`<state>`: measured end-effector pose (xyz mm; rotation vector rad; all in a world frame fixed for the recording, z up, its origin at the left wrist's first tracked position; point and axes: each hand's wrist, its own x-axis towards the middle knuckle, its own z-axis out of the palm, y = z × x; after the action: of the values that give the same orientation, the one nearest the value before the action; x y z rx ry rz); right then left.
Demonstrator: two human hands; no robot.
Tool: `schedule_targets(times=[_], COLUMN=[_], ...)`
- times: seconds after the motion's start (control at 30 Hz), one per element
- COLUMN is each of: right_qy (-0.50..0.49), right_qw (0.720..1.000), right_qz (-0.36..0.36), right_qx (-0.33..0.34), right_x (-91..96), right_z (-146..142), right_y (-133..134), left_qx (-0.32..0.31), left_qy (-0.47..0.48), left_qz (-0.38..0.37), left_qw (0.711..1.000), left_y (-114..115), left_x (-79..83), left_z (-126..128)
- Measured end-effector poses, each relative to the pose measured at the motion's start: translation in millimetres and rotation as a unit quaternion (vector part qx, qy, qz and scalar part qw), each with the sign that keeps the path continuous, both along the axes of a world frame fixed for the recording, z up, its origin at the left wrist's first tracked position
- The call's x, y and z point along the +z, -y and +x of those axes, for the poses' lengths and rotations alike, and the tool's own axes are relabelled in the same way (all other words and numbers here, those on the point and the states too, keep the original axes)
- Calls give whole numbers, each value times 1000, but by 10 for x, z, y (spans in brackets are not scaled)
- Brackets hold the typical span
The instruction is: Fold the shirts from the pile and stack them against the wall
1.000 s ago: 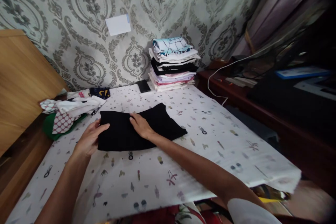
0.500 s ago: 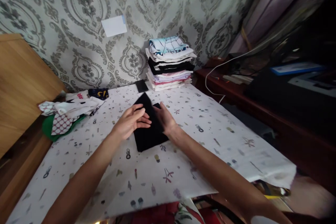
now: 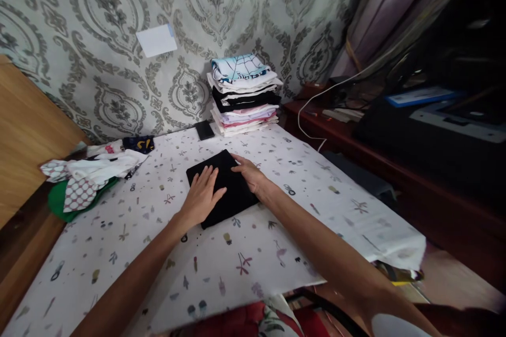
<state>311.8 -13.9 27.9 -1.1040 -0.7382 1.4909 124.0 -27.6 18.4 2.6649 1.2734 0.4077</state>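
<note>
A folded black cloth [image 3: 229, 189] lies on the printed white sheet [image 3: 276, 242] in front of me. My left hand [image 3: 202, 196] rests flat on the cloth's left half, fingers stretched out. My right hand [image 3: 250, 173] lies on the cloth's right edge, fingers extended and flat. Neither hand holds anything.
A stack of folded clothes [image 3: 243, 95] stands against the patterned wall, with a black phone [image 3: 204, 129] beside it. A loose pile of unfolded clothes [image 3: 85, 176] lies at the left by a wooden board [image 3: 27, 131]. A dark bench [image 3: 395, 168] with a white cable [image 3: 312, 110] runs along the right.
The black cloth went from a wide rectangle to a smaller folded square. Both hands have come to lie flat on top of it.
</note>
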Motion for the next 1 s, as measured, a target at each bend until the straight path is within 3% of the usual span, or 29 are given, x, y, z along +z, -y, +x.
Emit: schedule_targets(times=[0.17, 0.27, 0.37, 0.43, 0.53, 0.6, 0.7, 0.87, 1.0], right_qy=[205, 392, 499, 548, 637, 669, 670, 671, 681], right_qw=[977, 899, 808, 769, 728, 718, 721, 713, 702], right_qz=[28, 172, 313, 326, 242, 187, 170, 193, 200], right_qx=[-51, -88, -18, 53, 70, 56, 61, 65, 57], right_x=[17, 88, 80, 13, -112, -170, -223, -308, -329], right_z=[90, 16, -150, -251, -294, -257, -182, -145, -158], right_y=[-67, 1, 84, 91, 16, -53, -129, -174, -176], left_qx=[9, 13, 12, 9, 19, 33, 47, 112, 101], left_qy=[-58, -72, -83, -93, -101, -95, -60, 100, 168], left_qz=[46, 58, 68, 72, 68, 57, 33, -13, -113], left_qw=[997, 996, 994, 993, 992, 993, 997, 989, 974], left_y=[13, 17, 10, 11, 27, 24, -80, -617, -972], left_x=[-110, -123, -123, -129, -161, -198, -247, -170, -38], left_z=[148, 166, 166, 168, 175, 160, 65, -247, -402])
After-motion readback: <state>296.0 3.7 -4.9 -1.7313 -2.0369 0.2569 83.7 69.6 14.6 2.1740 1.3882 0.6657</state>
